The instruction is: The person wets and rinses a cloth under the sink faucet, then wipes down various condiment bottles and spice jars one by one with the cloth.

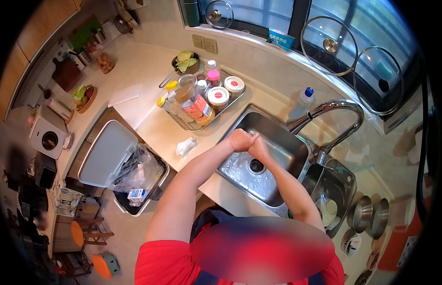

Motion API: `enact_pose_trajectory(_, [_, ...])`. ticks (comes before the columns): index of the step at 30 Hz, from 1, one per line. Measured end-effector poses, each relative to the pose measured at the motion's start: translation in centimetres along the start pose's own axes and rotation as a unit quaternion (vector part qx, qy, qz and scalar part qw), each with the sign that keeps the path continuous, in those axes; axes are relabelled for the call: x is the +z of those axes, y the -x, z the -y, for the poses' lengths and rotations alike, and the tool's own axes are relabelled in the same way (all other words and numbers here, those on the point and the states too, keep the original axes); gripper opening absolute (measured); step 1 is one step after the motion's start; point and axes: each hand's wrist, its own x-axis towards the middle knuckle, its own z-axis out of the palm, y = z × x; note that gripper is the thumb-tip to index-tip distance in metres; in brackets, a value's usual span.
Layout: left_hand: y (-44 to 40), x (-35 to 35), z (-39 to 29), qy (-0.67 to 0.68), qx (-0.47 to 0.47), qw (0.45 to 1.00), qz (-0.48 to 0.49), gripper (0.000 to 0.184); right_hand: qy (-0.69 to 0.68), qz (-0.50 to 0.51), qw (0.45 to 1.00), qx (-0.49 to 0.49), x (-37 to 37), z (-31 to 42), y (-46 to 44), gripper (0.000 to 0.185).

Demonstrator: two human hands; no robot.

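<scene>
From my end of the feed, the landmark is the stainless-steel sink basin; it is also the thing being worked at, set into the counter straight ahead of the wearer. Over its left half, the left hand and the right hand meet, touching each other. I read the step in hand as pressing or rubbing them together, but can't say which. The fingers overlap, so I cannot tell whether they are curled closed or grip something small. Any next move, I judge, calls for parting the hands while minding the basin's rim.

The basin's drain lies nearer the wearer than the hands, and the chrome faucet arches in from the basin's right. Left of the basin I have a crumpled white tissue or cloth and, farther back, a metal tray crowded with jars. A blue-capped bottle stands behind the basin; a smaller second basin adjoins it on the right.

Across the room, well left of the basin, I see an open-lidded bin and orange-seated stools. Glass pot lids lean against the window beyond the basin.
</scene>
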Motion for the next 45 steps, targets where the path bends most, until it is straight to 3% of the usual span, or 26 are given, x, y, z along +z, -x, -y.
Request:
enact_pose_trajectory(7, [0.5,-1.7,0.9,-0.030,0.057,0.998,0.009,0.029,-0.030,0.036,0.998,0.035,1.5,-0.5,-0.7,0.016])
enact_pose_trajectory(9, [0.8,-2.1,1.0,-0.022,0.074,0.997,0.014,0.033,-0.122,0.146,0.970,0.154,0.2,1.4,-0.1,0.010])
enact_pose_trajectory(12, [1.3,-1.7,0.7,-0.026,0.066,0.996,0.047,0.037,-0.218,0.138,0.953,0.156,0.5,1.6,1.0,0.006])
enact_pose_trajectory(16, [2.5,-0.8,-0.4,-0.017,0.070,0.997,0.041,0.040,-0.220,0.167,0.944,0.178,0.5,1.6,2.6,0.009])
enact_pose_trajectory(19, [3.6,-0.6,-1.4,-0.001,0.036,0.998,0.049,0.041,-0.229,0.174,0.946,0.152,1.3,0.9,3.4,0.005])
enact_pose_trajectory(21, [4.1,-0.1,-2.2,0.031,-0.075,0.995,0.060,0.047,-0.067,0.064,0.996,-0.018,2.9,-0.8,2.8,0.020])
enact_pose_trajectory(22, [4.5,-1.1,-2.7,0.087,-0.145,0.984,0.056,0.056,0.012,0.076,0.997,0.008,0.0,2.6,3.6,0.034])
enact_pose_trajectory(23, [4.9,-0.7,-2.8,0.175,-0.202,0.963,0.031,0.070,0.010,0.075,0.997,0.003,-1.2,3.6,3.7,0.034])
enact_pose_trajectory(25, [5.8,0.3,-2.0,0.258,-0.103,0.935,-0.222,0.082,-0.025,0.029,0.983,-0.177,-3.5,4.1,4.2,0.050])
enact_pose_trajectory(26, [6.5,-0.1,-1.7,0.257,-0.102,0.935,-0.222,0.082,-0.029,0.074,0.979,-0.189,-4.8,4.8,4.2,0.051])
enact_pose_trajectory(27, [7.5,-3.6,-2.4,0.478,-0.177,0.846,-0.157,0.086,-0.028,0.072,0.979,-0.190,-5.3,5.4,4.2,0.051])
enact_pose_trajectory(28, [8.1,-5.9,-2.7,0.666,-0.240,0.701,-0.083,0.091,-0.005,0.032,0.963,-0.267,-5.7,5.9,4.1,0.054])
enact_pose_trajectory(29, [8.4,-6.5,-2.4,0.666,-0.238,0.702,-0.084,0.091,0.017,-0.009,0.940,-0.342,-6.0,6.6,4.0,0.056])
enact_pose_trajectory(31, [9.6,-6.6,-2.1,0.769,-0.176,0.612,-0.055,0.092,0.051,-0.011,0.933,-0.357,-6.1,7.5,3.8,0.062])
enact_pose_trajectory(32, [10.1,-5.4,-2.5,0.813,-0.194,0.536,-0.117,0.068,0.026,-0.036,0.929,-0.368,-5.7,7.4,3.3,0.061])
enact_pose_trajectory(33, [10.7,-4.8,-1.6,0.812,-0.193,0.538,-0.117,0.068,0.002,-0.061,0.924,-0.377,-5.1,7.3,2.7,0.060])
enact_pose_trajectory(34, [11.4,-4.3,-0.7,0.864,-0.186,0.453,-0.118,0.052,-0.106,-0.085,0.937,-0.321,-4.0,7.5,1.7,0.046])
enact_pose_trajectory(35, [12.1,-3.6,0.0,0.908,-0.179,0.362,-0.115,0.038,-0.106,-0.085,0.939,-0.317,-3.8,7.2,1.1,0.046])
enact_pose_trajectory(36, [12.9,-3.6,0.3,0.887,-0.213,0.379,-0.157,0.027,-0.338,-0.052,0.925,-0.164,-4.6,8.4,0.9,0.042])
enact_pose_trajectory(37, [13.7,-3.0,0.9,0.889,-0.212,0.375,-0.153,0.027,-0.544,-0.017,0.839,0.002,-4.9,9.3,0.6,0.038])
enact_pose_trajectory(39, [15.4,-0.8,2.4,0.687,-0.347,0.611,-0.184,0.022,-0.522,-0.034,0.852,-0.005,-3.5,10.0,-0.2,0.030])
enact_pose_trajectory(40, [16.4,0.7,2.9,0.536,-0.309,0.731,-0.288,0.022,-0.352,-0.014,0.934,-0.056,-2.6,9.5,-0.7,0.028])
enact_pose_trajectory(41, [17.9,2.3,3.4,0.541,-0.307,0.730,-0.283,0.022,-0.170,0.010,0.980,-0.102,-1.5,8.9,-0.9,0.027])
enact_pose_trajectory(42, [19.6,0.7,3.7,0.320,-0.357,0.826,-0.297,0.027,-0.207,-0.096,0.967,-0.110,-0.7,9.8,-1.1,0.023])
enact_pose_trajectory(43, [20.9,-0.2,4.2,0.079,-0.385,0.870,-0.297,0.033,-0.205,-0.099,0.968,-0.106,-0.1,9.7,-1.8,0.023])
enact_pose_trajectory(45, [22.9,1.5,5.5,0.097,-0.394,0.876,-0.261,0.036,-0.223,0.005,0.975,-0.005,0.8,9.8,-2.9,0.024])
